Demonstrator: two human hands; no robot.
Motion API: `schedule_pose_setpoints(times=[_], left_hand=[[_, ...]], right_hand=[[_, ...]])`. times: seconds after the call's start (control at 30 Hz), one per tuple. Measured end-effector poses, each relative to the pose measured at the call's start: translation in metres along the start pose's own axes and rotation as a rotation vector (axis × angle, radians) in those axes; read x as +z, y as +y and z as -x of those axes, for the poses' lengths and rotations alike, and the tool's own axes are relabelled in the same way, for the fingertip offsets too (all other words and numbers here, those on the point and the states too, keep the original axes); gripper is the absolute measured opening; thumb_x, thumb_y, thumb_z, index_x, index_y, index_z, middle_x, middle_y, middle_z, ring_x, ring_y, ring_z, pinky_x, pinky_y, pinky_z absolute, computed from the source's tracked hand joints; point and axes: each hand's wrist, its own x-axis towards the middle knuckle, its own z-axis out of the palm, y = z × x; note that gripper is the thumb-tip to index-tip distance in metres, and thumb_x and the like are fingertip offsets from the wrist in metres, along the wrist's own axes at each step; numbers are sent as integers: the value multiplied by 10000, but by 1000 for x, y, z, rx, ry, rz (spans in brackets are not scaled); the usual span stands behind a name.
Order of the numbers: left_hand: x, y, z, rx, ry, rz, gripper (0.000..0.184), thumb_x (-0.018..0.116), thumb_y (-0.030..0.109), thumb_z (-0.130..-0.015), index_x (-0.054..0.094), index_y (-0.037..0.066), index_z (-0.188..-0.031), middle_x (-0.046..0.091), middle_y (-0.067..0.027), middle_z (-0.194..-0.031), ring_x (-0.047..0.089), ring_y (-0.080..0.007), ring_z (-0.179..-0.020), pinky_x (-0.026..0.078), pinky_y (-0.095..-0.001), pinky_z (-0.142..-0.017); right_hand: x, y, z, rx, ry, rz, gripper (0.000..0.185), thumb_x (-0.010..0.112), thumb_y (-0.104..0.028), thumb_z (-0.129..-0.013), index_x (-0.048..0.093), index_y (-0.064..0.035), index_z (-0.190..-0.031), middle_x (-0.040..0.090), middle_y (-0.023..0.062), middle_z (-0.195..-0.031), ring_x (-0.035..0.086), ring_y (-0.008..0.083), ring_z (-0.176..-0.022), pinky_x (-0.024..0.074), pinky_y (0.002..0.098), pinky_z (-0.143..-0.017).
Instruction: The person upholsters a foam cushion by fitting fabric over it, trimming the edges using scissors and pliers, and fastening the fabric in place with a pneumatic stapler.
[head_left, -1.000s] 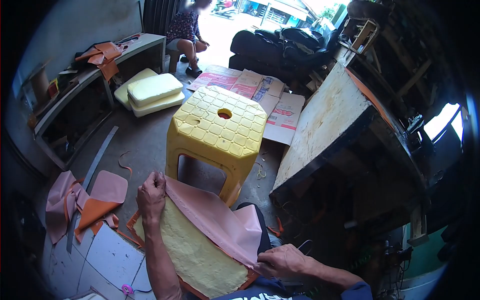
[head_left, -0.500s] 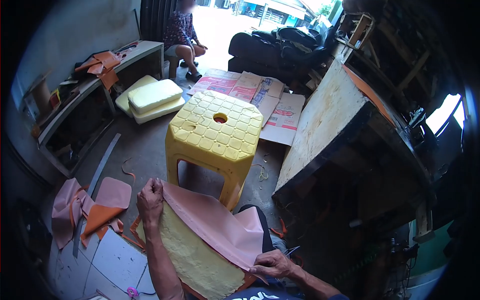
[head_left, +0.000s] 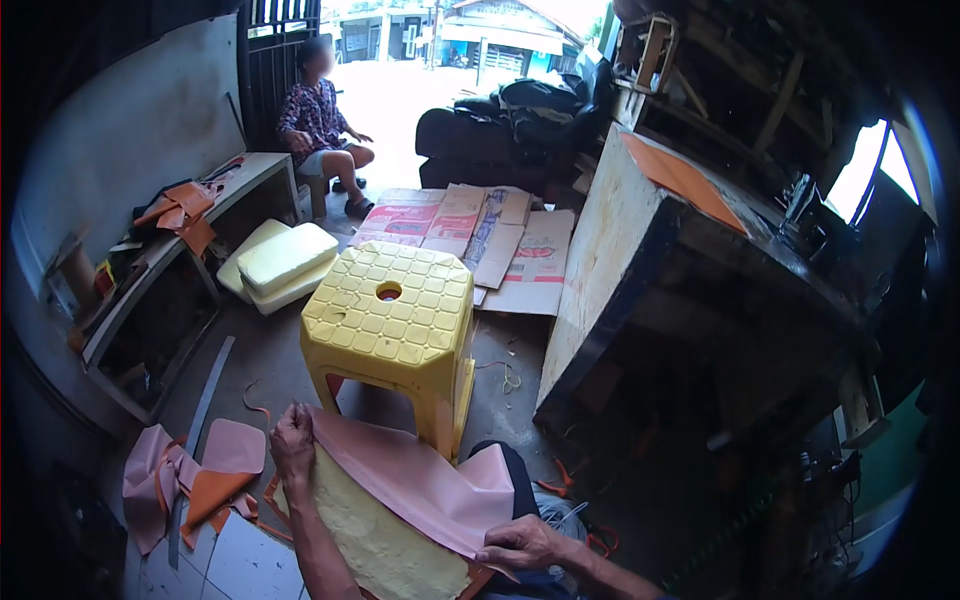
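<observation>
A slab of yellowish foam lies across my lap, with orange material showing along its edges. Over its far side a pinkish sheet of upholstery vinyl is folded up. My left hand is closed in a fist on the vinyl's far left corner. At the near right end, my right hand pinches the vinyl's edge between thumb and fingers. Between the hands the sheet sags in loose folds. Directly beyond the vinyl stands a yellow plastic stool.
Pink and orange vinyl scraps and a long metal ruler lie at left. Foam cushions are stacked by a bench. Flattened cardboard covers the floor ahead. A large worn table stands right. A person sits near the doorway.
The camera view has tilted upward, so the scene sits lower in the picture. Both hands keep their hold on the vinyl. The seated person's arm has lifted.
</observation>
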Motion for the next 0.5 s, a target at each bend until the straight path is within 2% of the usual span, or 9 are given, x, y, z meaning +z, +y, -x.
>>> schedule_pose_setpoints(times=[0.07, 0.1, 0.17, 0.2, 0.3, 0.37, 0.4, 0.43, 0.5], left_hand=[[2, -3, 4, 6, -15, -21, 469, 471, 471, -1040, 660, 45, -992, 638, -270, -810, 588, -532, -819, 455, -540, -674], [0, 5, 5, -15, -31, -25, 472, 460, 477, -1040, 669, 55, -1016, 647, -269, -823, 593, -534, -838, 462, -547, -691], [1, 10, 6, -43, -31, -23, 477, 450, 484, -1040, 677, 64, -1040, 655, -268, -836, 599, -537, -857, 469, -555, -708], [3, 9, 4, -60, -40, -59, 481, 441, 489, -1040, 680, 72, -1048, 664, -264, -847, 601, -536, -881, 471, -565, -722], [1, 18, 7, -76, -34, -102, 483, 427, 495, -1039, 682, 86, -1061, 684, -252, -876, 609, -532, -931, 476, -587, -758], [0, 17, 6, -66, -43, -114, 475, 433, 490, -1039, 683, 87, -1059, 682, -255, -876, 616, -529, -918, 483, -580, -749], [-2, 19, 10, -44, 23, -83, 475, 438, 496, -1039, 686, 91, -1055, 682, -256, -877, 618, -528, -913, 488, -577, -744], [-5, 17, 11, -47, 23, -82, 475, 438, 496, -1039, 686, 91, -1055, 682, -256, -877, 618, -528, -913, 488, -577, -744], [-9, 13, 10, -70, -20, -80, 474, 442, 497, -1038, 688, 92, -1051, 682, -257, -875, 616, -528, -907, 490, -575, -736]], right_hand=[[-11, -10, -3, 49, -97, 129, 407, 529, -428, -1045, 664, -69, -910, 625, 151, -739, 634, 379, -719, 492, 426, -618], [-15, -17, -5, 65, -107, 151, 420, 519, -443, -1039, 653, -66, -912, 642, 162, -736, 648, 402, -727, 505, 473, -643], [-24, -47, -13, 312, -248, 384, 438, 535, -456, -1020, 662, -57, -892, 686, 178, -794, 674, 412, -785, 531, 482, -694], [-24, -64, -17, 306, -254, 391, 438, 535, -456, -1020, 662, -57, -892, 686, 178, -794, 674, 412, -785, 531, 482, -694], [-27, -88, -30, 532, -322, 662, 469, 529, -473, -1010, 701, -42, -940, 714, 222, -875, 694, 418, -864, 550, 494, -764], [-38, -72, -41, 525, -500, 468, 518, 524, -492, -1003, 727, -17, -1048, 720, 256, -951, 695, 433, -918, 552, 485, -835], [-38, -37, -42, 493, -552, 269, 592, 533, -577, -991, 716, -28, -1117, 726, 237, -967, 698, 403, -930, 531, 457, -824], [-31, -7, -40, 540, -586, 17, 683, 522, -646, -981, 706, -15, -1164, 731, 191, -1023, 691, 319, -999, 509, 412, -869], [-35, -16, -46, 652, -656, -133, 728, 502, -688, -975, 701, -24, -1196, 727, 131, -1026, 673, 246, -1005, 495, 389, -853]])
